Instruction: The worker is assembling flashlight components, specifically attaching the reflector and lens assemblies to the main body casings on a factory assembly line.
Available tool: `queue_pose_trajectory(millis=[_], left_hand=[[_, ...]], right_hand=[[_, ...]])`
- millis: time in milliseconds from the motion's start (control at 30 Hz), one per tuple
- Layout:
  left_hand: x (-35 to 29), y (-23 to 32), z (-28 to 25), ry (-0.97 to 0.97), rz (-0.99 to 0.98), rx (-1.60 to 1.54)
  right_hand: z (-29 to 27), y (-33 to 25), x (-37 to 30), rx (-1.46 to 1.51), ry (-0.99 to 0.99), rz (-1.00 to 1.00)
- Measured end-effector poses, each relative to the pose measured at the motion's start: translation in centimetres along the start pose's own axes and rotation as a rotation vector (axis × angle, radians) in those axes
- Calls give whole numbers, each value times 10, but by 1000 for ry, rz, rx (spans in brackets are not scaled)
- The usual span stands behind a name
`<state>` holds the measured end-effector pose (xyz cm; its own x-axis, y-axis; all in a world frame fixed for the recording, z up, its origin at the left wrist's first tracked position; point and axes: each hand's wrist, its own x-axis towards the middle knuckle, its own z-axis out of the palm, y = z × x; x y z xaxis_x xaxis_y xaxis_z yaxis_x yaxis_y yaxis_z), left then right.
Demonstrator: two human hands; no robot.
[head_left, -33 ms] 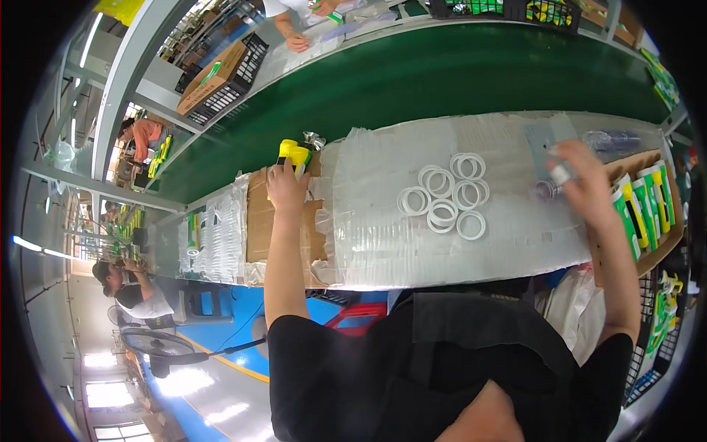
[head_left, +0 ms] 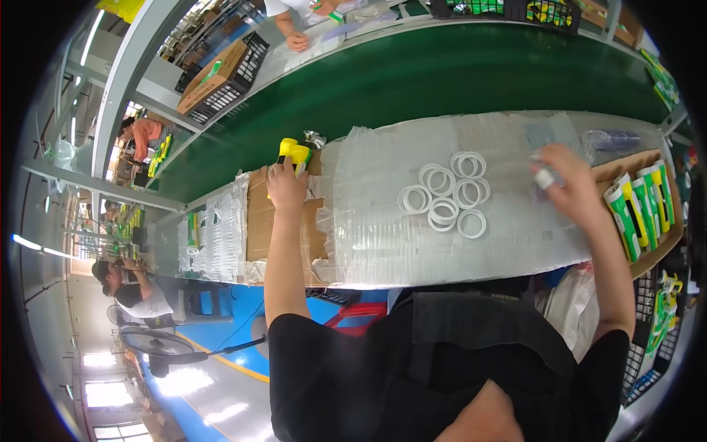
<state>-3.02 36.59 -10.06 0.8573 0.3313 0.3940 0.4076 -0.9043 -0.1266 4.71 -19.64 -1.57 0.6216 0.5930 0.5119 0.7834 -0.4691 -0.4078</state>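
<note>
Several white rings (head_left: 442,193) lie in a loose cluster, some overlapping, near the middle of the plastic-covered worktop (head_left: 383,254) in front of you. Your left hand (head_left: 287,186) grasps a yellow-and-black piece (head_left: 298,153) at the worktop's far edge, fingers curled over its dark part; just beyond it sits a shiny silvery item (head_left: 315,138). Bare brown cardboard (head_left: 265,234) shows beneath your left wrist.

Your right hand (head_left: 567,178) is over the right part of the worktop, well apart from the rings and blurred. It pinches a small whitish piece (head_left: 545,178) between thumb and fingers; you cannot tell its exact shape. To the right of that hand, green, white and yellow tubes (head_left: 622,219) stand tilted side by side in an open carton (head_left: 664,247). A clear-wrapped purplish bundle (head_left: 617,141) lies just beyond the carton. Across the green belt (head_left: 412,77), a co-worker's hand (head_left: 297,41) rests on another table.
</note>
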Motion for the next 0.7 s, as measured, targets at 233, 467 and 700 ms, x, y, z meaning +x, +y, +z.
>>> queue_pose_trajectory(millis=[233, 467, 700], left_hand=[[-2, 80, -73, 222, 146, -494], [-77, 212, -152, -69, 517, -1305], [-77, 284, -133, -920, -56, -2400]], right_hand=[[100, -68, 34, 536, -101, 50], [97, -117, 34, 952, 186, 568], [44, -105, -52, 1258, 9, 523]])
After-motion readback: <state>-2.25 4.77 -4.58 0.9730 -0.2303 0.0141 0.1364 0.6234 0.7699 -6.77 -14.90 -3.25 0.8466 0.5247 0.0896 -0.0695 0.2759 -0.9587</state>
